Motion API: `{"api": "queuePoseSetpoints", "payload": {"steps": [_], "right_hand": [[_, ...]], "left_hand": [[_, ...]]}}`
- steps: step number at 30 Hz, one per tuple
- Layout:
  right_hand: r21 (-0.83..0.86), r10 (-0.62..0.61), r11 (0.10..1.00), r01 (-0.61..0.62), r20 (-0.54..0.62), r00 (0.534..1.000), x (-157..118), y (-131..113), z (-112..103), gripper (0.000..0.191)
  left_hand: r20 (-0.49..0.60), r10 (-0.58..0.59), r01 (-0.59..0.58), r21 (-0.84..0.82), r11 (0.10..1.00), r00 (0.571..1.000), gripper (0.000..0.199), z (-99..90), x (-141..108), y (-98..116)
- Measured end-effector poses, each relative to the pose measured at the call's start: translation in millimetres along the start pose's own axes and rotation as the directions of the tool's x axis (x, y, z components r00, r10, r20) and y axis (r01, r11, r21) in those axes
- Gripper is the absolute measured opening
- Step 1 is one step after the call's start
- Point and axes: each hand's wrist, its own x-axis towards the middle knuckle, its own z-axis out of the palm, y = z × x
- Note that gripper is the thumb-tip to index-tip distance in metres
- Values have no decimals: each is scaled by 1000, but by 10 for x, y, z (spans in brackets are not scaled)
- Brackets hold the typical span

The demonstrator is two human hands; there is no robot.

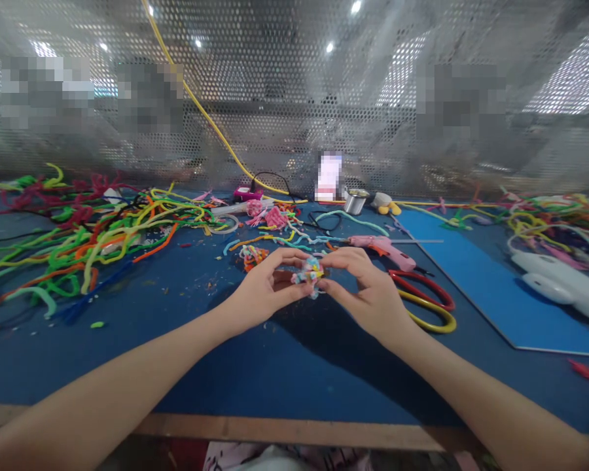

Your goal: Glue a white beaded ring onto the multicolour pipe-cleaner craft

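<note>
Between both hands, above the blue table, is a small multicoloured pipe-cleaner bundle (311,269) in pale blue, yellow and pink. My left hand (269,284) pinches its left side with thumb and fingers. On the other side, my right hand (360,284) grips it between thumb and index finger. The fingertips cover part of its shape. Just behind my left hand lies another small pipe-cleaner bundle (252,257), orange and white. A pink glue gun (390,252) rests behind my right hand, close to scissors with red and yellow handles (429,320).
Loose pipe cleaners (103,239) heap on the left, and more pipe cleaners (544,219) on the right. A blue board (466,275) carries a white device (564,281). At the back stand a wire spool (356,201) and a lit phone (328,176) before a perforated metal wall (285,98).
</note>
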Motion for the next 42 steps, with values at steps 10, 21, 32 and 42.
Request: {"api": "queuePoseSetpoints", "payload": {"steps": [10, 21, 32, 42], "right_hand": [[-53, -47, 997, 47, 5, 999, -1, -2, -6, 5], [41, 129, 991, -131, 41, 991, -32, -45, 17, 33], [-46, -30, 999, 29, -3, 1000, -17, -6, -7, 16], [218, 117, 962, -164, 212, 970, 19, 107, -94, 29]], "left_hand": [[-17, -44, 44, 26, 999, 999, 45, 15, -2, 15], [-30, -56, 53, -74, 996, 998, 42, 50, -39, 103], [11, 8, -7, -112, 994, 1000, 57, 8, -69, 81], [38, -46, 54, -237, 970, 998, 43, -41, -38, 130]]}}
